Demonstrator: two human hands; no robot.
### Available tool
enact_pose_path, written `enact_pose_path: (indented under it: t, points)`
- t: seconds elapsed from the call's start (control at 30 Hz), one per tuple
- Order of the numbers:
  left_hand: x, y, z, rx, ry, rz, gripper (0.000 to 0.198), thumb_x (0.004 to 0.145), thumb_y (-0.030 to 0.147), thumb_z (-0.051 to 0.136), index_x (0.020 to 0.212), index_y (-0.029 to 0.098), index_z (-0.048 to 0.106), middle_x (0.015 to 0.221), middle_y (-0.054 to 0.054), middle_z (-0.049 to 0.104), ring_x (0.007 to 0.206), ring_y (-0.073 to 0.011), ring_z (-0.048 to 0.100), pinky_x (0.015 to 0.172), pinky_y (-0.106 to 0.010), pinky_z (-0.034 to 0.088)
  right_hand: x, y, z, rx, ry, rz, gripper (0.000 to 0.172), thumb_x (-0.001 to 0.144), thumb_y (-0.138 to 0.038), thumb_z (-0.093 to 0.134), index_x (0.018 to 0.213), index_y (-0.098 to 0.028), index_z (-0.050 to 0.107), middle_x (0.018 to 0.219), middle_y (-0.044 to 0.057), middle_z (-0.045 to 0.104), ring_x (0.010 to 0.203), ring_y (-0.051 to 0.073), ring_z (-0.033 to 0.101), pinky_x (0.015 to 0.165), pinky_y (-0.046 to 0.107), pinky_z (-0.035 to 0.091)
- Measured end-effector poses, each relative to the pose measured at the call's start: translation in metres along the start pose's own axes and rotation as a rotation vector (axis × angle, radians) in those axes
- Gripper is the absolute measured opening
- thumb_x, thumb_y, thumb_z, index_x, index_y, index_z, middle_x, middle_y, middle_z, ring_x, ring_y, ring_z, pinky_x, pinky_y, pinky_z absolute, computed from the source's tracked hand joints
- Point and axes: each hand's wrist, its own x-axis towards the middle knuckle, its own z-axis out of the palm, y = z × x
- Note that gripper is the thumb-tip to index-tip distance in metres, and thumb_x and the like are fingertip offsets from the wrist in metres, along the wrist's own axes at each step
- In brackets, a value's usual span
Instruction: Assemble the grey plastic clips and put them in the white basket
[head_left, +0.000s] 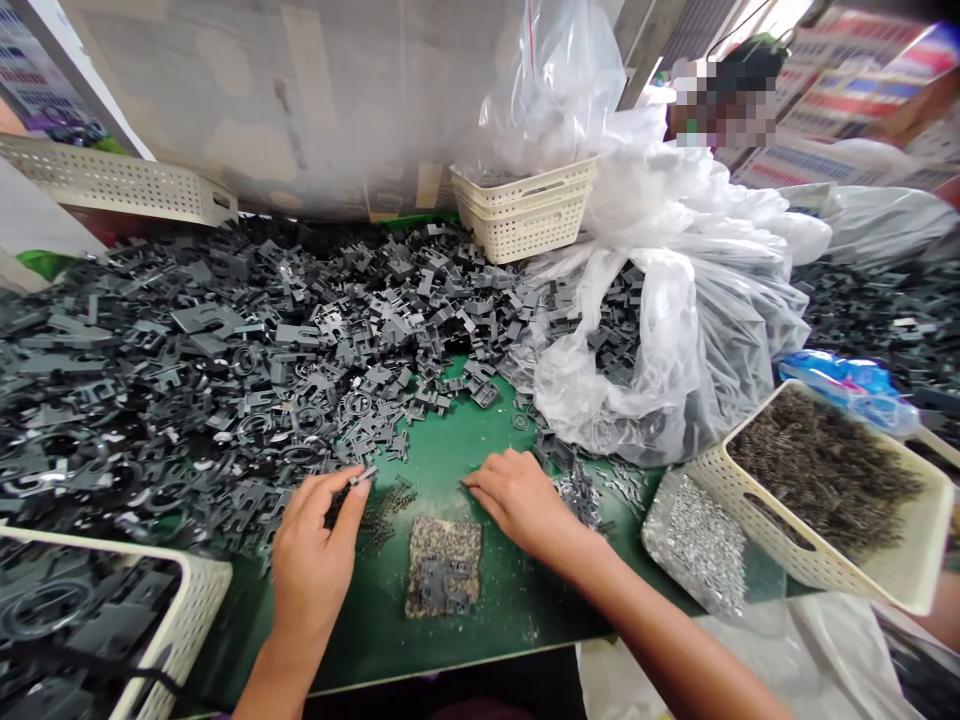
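My left hand (319, 540) pinches a small grey plastic part (364, 477) between thumb and fingertips, at the front edge of the heap. My right hand (525, 505) hovers low over the green tabletop (472, 430), fingers drawn together; whatever they may hold is too small or hidden. Between and nearer than both hands lies a square speckled pad (442, 535), and a dark grey moulded plastic part (448, 585) rests flat on it. Beside my left hand are loose small brown springs (386, 510). Small silvery pieces (577, 495) lie by my right wrist.
A big heap of grey plastic parts (247, 330) spreads across the left and back. Clear plastic bags (660, 330) bulge at right. A basket of springs (817, 560), a clear tray (765, 575) of silvery bits, a left basket (199, 590) and stacked baskets (525, 215) surround the work area.
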Motion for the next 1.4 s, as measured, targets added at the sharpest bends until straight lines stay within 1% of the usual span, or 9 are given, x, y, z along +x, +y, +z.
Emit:
enact_pose_path:
  t: [0.2,0.33,0.4,0.53,0.63,0.8,0.97,1.23,1.4]
  points:
    - [-0.006,-0.001,0.002,-0.391,-0.062,-0.392,0.039,0.075,0.054,0.064,0.095,0.021,0.068,0.089,-0.002,0.071,0.080,-0.0183,0.065,0.076,-0.029,0.049,0.016,-0.011,0.009,-0.032,-0.056,-0.063,0.012,0.094,-0.017,0.051,0.086,-0.017,0.060,0.087,0.006,0.061,0.083,0.021,0.050,0.072,0.032,0.035]
    - [-0.014,0.000,0.003,-0.626,-0.097,-0.531,0.040,0.071,0.054,0.069,0.088,0.018,0.067,0.077,0.000,0.069,0.072,-0.0156,0.063,0.069,-0.025,0.049,0.014,-0.011,0.006,0.033,-0.056,-0.082,0.011,0.094,-0.014,0.049,0.098,-0.016,0.059,0.089,0.006,0.061,0.084,0.019,0.053,0.076,0.031,0.040]
    - [-0.019,0.004,0.005,-0.682,-0.125,-0.561,0.037,0.072,0.052,0.070,0.084,0.017,0.066,0.073,0.000,0.067,0.070,-0.0143,0.062,0.067,-0.023,0.048,0.010,-0.016,0.000,0.197,-0.013,-0.075,0.013,0.094,-0.015,0.048,0.102,-0.017,0.059,0.092,0.005,0.062,0.087,0.018,0.055,0.079,0.028,0.042]
    - [-0.031,0.015,0.013,-0.705,-0.183,-0.543,0.035,0.075,0.051,0.068,0.078,0.017,0.065,0.071,0.001,0.066,0.069,-0.0129,0.059,0.066,-0.021,0.047,0.002,-0.041,-0.006,0.881,0.135,0.060,0.008,0.092,-0.021,0.053,0.089,-0.019,0.060,0.082,0.000,0.063,0.077,0.014,0.059,0.070,0.023,0.045]
    - [-0.038,0.019,0.018,-0.683,-0.203,-0.502,0.034,0.076,0.051,0.066,0.074,0.018,0.063,0.068,0.002,0.064,0.068,-0.0122,0.057,0.065,-0.019,0.046,0.000,-0.060,-0.002,1.153,0.150,0.140,0.006,0.088,-0.025,0.058,0.086,-0.019,0.060,0.077,-0.001,0.064,0.071,0.013,0.059,0.066,0.023,0.045]
    - [-0.045,0.016,0.017,-0.610,-0.260,-0.465,0.032,0.079,0.050,0.064,0.074,0.018,0.063,0.067,0.003,0.063,0.067,-0.0115,0.055,0.064,-0.018,0.045,0.001,-0.068,0.001,1.209,0.143,0.161,0.006,0.086,-0.021,0.058,0.090,-0.020,0.054,0.075,-0.002,0.062,0.070,0.012,0.057,0.066,0.023,0.044]
    - [-0.043,0.017,0.013,-0.578,-0.292,-0.441,0.033,0.079,0.051,0.063,0.072,0.018,0.062,0.066,0.003,0.063,0.066,-0.0120,0.056,0.063,-0.018,0.046,0.000,-0.062,-0.006,1.299,-0.010,0.101,0.022,0.086,-0.022,0.059,0.104,-0.022,0.047,0.074,-0.005,0.057,0.066,0.010,0.051,0.061,0.023,0.040]
    - [-0.038,0.026,0.007,-0.586,-0.347,-0.447,0.036,0.077,0.052,0.064,0.068,0.017,0.061,0.063,0.003,0.060,0.063,-0.0119,0.059,0.061,-0.019,0.048,-0.003,-0.057,-0.017,1.224,-0.050,0.071,0.025,0.087,-0.017,0.056,0.109,-0.022,0.045,0.074,-0.006,0.054,0.063,0.009,0.047,0.059,0.021,0.038]
    - [-0.037,0.027,0.008,-0.546,-0.380,-0.419,0.037,0.079,0.053,0.061,0.068,0.017,0.060,0.062,0.003,0.059,0.063,-0.0130,0.058,0.062,-0.021,0.048,-0.003,-0.056,-0.016,1.150,-0.052,0.102,0.029,0.085,-0.016,0.058,0.110,-0.023,0.045,0.072,-0.007,0.055,0.057,0.008,0.045,0.055,0.020,0.036]
